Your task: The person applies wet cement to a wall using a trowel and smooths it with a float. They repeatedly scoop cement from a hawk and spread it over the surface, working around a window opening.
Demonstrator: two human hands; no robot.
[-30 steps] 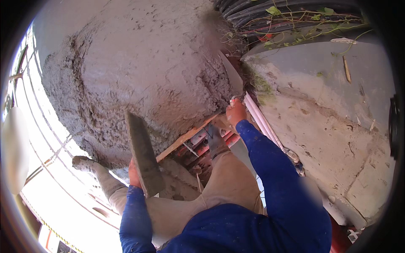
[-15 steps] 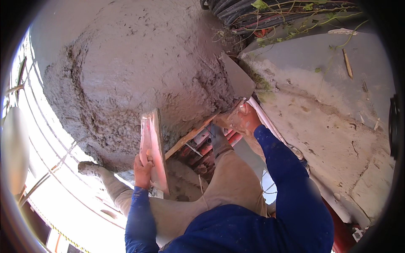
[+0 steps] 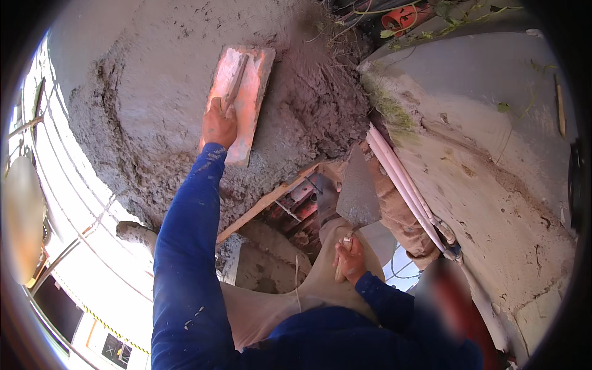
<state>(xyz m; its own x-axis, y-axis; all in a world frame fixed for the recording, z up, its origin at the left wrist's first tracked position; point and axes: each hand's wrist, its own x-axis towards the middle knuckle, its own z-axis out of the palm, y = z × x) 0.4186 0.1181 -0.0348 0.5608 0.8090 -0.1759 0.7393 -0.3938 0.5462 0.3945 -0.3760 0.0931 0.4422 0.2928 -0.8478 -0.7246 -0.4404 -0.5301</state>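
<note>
My left arm reaches far forward over a broad surface of wet, rough mortar point(image 3: 148, 117). In that hand, my left hand point(image 3: 219, 125), is the handle of a rectangular hand float point(image 3: 254, 92), its back pinkish and worn. The float lies against the mortar, its working face hidden. Close to my body, my right hand point(image 3: 350, 260) is closed round the handle of a pointed trowel point(image 3: 359, 191). The trowel's grey, mortar-smeared blade points forward, above my legs and apart from the mortar.
A wooden strip point(image 3: 265, 206) borders the mortar's near edge. Pinkish pipes point(image 3: 404, 182) run along a stained concrete surface point(image 3: 481, 160) on the right. An orange pipe end point(image 3: 404, 20) and vines lie at the far right. Bars cross the bright area at left.
My left hand has carried the float forward from the near edge onto the mortar. My right hand has drawn the trowel back from the mortar's right edge toward my body.
</note>
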